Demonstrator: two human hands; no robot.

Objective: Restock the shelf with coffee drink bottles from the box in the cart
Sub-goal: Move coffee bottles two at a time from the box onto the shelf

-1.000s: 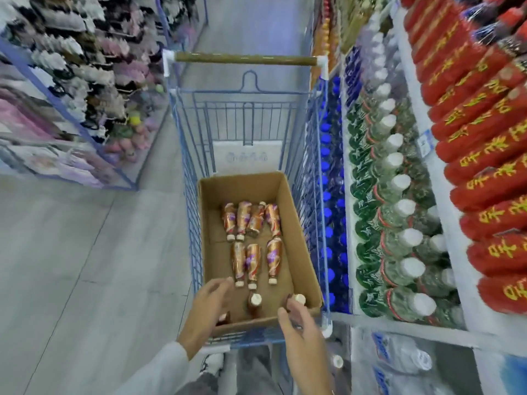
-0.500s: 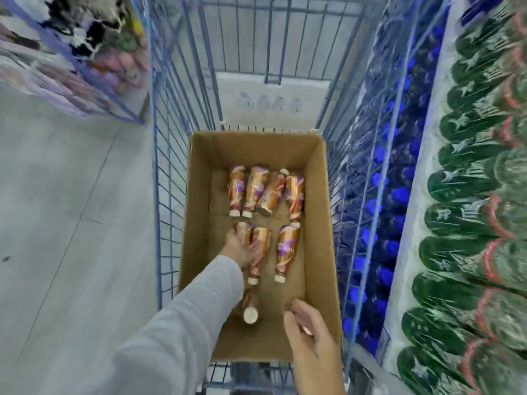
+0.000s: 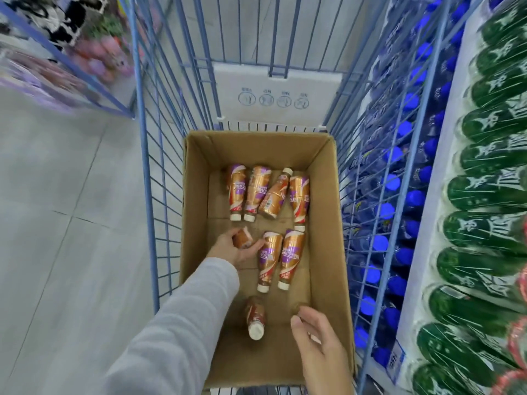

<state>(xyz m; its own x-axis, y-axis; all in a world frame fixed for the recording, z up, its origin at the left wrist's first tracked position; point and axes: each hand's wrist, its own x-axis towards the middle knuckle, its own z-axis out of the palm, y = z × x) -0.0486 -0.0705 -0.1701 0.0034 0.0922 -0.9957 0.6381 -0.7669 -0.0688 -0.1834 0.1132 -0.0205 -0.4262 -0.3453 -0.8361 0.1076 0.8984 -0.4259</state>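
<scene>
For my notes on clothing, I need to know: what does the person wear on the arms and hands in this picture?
The left arm wears a long, light grey sleeve of soft-looking fabric that ends at the wrist. The left hand and right hand are bare: no gloves, and no rings or watch show. No sleeve shows on the right wrist.

Bright, even store lighting, with only soft shadows inside the cardboard box (image 3: 196, 195). Wide-angle distortion bows the cart (image 3: 148, 172) bars outward. Motion blur smears the green bottles (image 3: 484, 195) at right and the goods at upper left; the centre stays sharper.
</scene>
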